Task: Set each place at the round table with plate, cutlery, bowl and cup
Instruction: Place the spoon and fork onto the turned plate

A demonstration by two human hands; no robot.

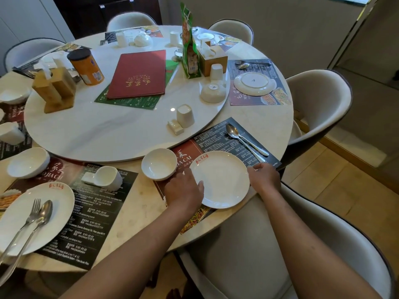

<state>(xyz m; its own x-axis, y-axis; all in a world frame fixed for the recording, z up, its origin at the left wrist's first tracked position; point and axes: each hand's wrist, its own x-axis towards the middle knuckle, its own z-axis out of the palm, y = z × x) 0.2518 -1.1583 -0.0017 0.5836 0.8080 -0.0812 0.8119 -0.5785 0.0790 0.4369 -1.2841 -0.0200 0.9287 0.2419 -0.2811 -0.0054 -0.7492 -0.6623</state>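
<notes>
Round cream marble-look table (pixel 269 130), carrying a raised round turntable of the same stone (pixel 90 130) at centre. Dark printed paper placemats (pixel 218 143) lie round the rim. On the turntable: red menu folder (pixel 138 74), green printed sheet (pixel 129 102) under it, orange canister with dark lid (pixel 86 66), wooden holder (pixel 54 89), wooden tissue box (pixel 212 59), upturned white bowl (pixel 212 91), white cups (pixel 185 115).

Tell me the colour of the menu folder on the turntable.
Dark red with gold lettering; the menu folder shows in the head view.
</notes>
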